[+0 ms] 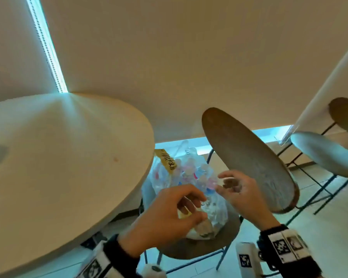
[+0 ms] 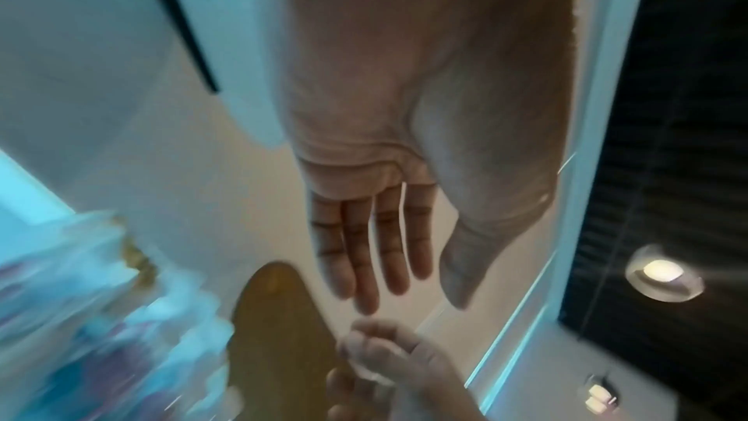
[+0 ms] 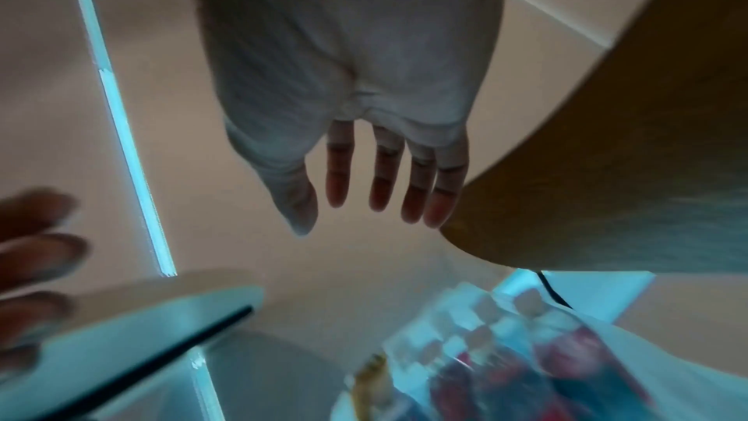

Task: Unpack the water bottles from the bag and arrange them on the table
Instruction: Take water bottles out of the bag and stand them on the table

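Beside round surface (image 1: 68, 157): clear bag (image 1: 215, 213) of water bottles (image 1: 191, 173) on chair seat (image 1: 225, 237).
Left hand (image 1: 165, 215) and right hand (image 1: 239, 191) above bag; fingers loose, spread, gripping nothing.

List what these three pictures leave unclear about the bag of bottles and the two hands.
- Bottle count: bag crumpled in head view, blurred in both wrist views.
- Left hand grip: head view suggests pinching plastic; left wrist view shows straight fingers.
- Yellow tag: writing too small.
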Available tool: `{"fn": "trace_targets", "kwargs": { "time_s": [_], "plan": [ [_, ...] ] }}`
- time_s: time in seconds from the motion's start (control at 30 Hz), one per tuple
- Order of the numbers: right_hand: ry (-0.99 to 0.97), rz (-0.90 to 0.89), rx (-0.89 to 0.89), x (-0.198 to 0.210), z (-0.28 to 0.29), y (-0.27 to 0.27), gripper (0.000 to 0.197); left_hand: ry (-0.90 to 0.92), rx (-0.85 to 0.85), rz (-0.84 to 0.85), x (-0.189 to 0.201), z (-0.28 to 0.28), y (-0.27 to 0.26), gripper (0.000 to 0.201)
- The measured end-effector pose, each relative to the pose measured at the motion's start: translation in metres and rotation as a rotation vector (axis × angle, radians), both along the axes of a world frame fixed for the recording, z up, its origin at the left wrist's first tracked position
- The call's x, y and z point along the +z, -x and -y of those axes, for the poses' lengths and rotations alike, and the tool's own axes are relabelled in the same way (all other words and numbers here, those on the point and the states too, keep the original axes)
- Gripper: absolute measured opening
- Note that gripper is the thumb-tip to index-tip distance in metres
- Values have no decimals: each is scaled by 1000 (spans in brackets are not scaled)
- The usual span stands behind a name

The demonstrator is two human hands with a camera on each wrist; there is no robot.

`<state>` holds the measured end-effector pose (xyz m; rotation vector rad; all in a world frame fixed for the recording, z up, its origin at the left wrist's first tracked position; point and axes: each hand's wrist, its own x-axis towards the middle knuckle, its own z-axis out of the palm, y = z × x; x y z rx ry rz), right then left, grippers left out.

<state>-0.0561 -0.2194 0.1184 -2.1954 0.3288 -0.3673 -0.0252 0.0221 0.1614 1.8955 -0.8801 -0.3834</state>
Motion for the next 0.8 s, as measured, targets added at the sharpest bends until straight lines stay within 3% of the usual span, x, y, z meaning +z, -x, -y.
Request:
{"fn": "trace_targets", "kwargs": {
  "time_s": [0.1, 0.2, 0.37, 0.47, 0.63, 0.8],
  "plan": [
    [-12, -124, -18, -48, 34, -9, 30, -60, 118, -96, -68, 66, -22, 27],
    [5, -235, -40, -83, 57, -29, 40, -121, 234, -83, -112, 120, -39, 44],
    [168, -325, -11, -119, 78, -67, 76, -238, 372, 99, -156, 178, -76, 77],
    [239, -360, 57, -128, 81, -80, 89, -431, 355, 169, -164, 186, -86, 79],
    [225, -259, 24, -139, 77, -75, 62, -498, 349, 291, -170, 181, -78, 69],
    [128, -234, 45, -149, 68, -55, 54, -390, 370, 192, -181, 175, -62, 60]
  ]
}}
